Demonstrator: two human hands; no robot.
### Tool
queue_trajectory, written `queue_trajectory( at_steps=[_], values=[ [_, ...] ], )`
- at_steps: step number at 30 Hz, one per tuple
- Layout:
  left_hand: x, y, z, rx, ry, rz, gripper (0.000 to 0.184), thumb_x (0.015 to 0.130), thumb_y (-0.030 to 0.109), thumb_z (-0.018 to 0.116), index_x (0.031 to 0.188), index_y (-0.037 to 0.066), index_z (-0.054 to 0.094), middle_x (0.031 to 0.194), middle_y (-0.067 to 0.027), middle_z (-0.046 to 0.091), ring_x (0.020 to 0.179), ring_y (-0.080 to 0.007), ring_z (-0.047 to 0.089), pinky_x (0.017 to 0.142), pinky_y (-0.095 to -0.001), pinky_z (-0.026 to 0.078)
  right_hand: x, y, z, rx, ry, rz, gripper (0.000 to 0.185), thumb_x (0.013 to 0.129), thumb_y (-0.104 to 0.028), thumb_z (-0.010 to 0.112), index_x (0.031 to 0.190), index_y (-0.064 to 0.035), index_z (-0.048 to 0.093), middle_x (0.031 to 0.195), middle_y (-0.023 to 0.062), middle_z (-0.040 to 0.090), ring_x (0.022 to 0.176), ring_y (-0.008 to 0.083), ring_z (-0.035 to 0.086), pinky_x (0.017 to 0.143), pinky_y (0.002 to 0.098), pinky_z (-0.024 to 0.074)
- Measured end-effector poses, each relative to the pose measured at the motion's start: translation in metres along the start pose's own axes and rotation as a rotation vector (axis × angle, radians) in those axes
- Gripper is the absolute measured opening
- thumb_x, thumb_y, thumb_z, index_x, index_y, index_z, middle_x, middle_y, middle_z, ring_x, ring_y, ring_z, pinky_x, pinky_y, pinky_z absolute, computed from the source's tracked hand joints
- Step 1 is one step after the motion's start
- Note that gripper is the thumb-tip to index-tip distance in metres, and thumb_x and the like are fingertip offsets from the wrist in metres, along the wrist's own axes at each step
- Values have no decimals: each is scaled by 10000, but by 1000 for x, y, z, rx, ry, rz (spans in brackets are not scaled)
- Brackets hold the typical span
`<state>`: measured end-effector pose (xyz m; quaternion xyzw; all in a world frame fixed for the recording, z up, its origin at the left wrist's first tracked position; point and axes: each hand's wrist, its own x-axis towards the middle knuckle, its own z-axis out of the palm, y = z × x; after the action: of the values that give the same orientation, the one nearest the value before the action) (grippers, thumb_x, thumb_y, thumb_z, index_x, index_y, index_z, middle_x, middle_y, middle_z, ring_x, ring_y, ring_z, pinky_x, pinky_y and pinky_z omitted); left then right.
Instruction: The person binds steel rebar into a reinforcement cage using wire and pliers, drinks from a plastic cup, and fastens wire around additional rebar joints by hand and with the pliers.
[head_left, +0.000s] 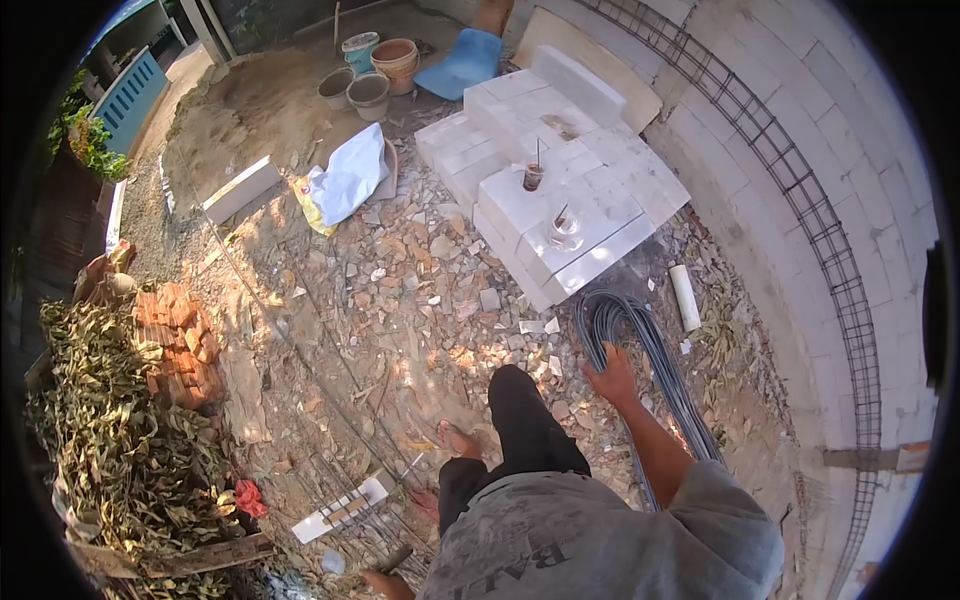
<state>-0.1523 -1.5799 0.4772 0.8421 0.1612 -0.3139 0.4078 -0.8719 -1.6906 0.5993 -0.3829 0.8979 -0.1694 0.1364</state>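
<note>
My right hand (612, 376) is at the left side of a bundle of thin grey steel rods (665, 375), bent into a loop on the rubble. Its fingers seem to curl round the rods at that side, with the thumb toward my knee. At the bottom edge, my left hand (388, 584) shows only in part, closed by a short dark handle (399, 557); the handle's other end is not clear. Close to that hand, a white block with wooden strips (343, 508) lies across several thin rods on the ground.
Pale blocks (590, 225) are stacked ahead, bearing two drink cups. A white pipe (685, 298) lies right of the rods, near the block wall (800, 180). Orange bricks (178, 345) and dry leaves (130, 440) are piled left. Buckets (395, 62) stand at the back.
</note>
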Motion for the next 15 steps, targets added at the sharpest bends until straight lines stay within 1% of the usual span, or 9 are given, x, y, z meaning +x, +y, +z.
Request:
queue_trajectory(
  at_steps=[2,4,5,6,8,10,13,14,15],
  values=[
    [-5,25,31,-15,-1,67,664,1019,703,465,810,86,593,616,-37,482,500,-176,366,479,-369,334,56,-32,-5,10,93,-74,874,794,-523,830,1434,-8,530,1335,264,569,1253,476,531,1095,558,423],
    [-18,44,60,-81,-15,147,660,1016,702,476,806,85,584,598,-35,472,473,-173,346,457,-358,317,122,-65,-16,-51,157,-65,901,778,-532,843,1425,10,529,1319,264,584,1244,472,542,1052,564,460],
    [-25,49,73,-114,-19,185,658,1014,701,482,804,85,579,588,-34,467,459,-172,336,446,-352,309,160,-69,-15,-52,202,-106,903,778,-536,844,1425,10,530,1326,264,584,1247,472,544,1038,564,473],
    [-29,49,74,-104,-57,235,627,1012,693,494,868,89,585,631,-33,480,477,-162,346,451,-344,301,200,-72,-12,-52,240,-149,905,778,-539,844,1425,11,531,1334,264,584,1250,472,547,1025,564,485],
    [-57,54,94,-56,5,225,626,1011,691,499,855,91,582,623,-33,477,471,-162,348,444,-341,298,282,-99,-27,-8,177,-108,936,766,-565,846,1410,39,534,1351,273,578,1266,473,544,1022,562,494],
    [-92,58,121,5,82,195,625,1010,689,503,842,92,579,616,-33,474,464,-161,351,438,-337,294,373,-101,-15,-2,155,-100,1029,753,-599,848,1452,61,480,1390,291,549,1273,480,547,1028,556,496],
    [-157,50,161,74,192,138,624,1009,686,511,822,94,575,605,-33,470,454,-161,354,427,-332,290,516,-88,34,-12,210,-93,1110,729,-637,852,1477,75,446,1414,310,528,1277,487,547,1031,555,498],
    [-177,50,170,112,235,130,624,1008,685,513,816,95,574,601,-32,468,451,-161,355,424,-330,288,543,-82,54,-25,215,-80,1127,720,-647,855,1479,76,443,1417,314,525,1277,489,546,1032,556,498],
    [-197,49,179,149,269,112,624,1008,684,515,809,95,573,598,-32,467,448,-161,357,421,-329,286,575,-76,69,23,102,-25,1240,678,-684,866,1516,90,379,1450,327,496,1331,492,514,1067,543,491]
  ],
)
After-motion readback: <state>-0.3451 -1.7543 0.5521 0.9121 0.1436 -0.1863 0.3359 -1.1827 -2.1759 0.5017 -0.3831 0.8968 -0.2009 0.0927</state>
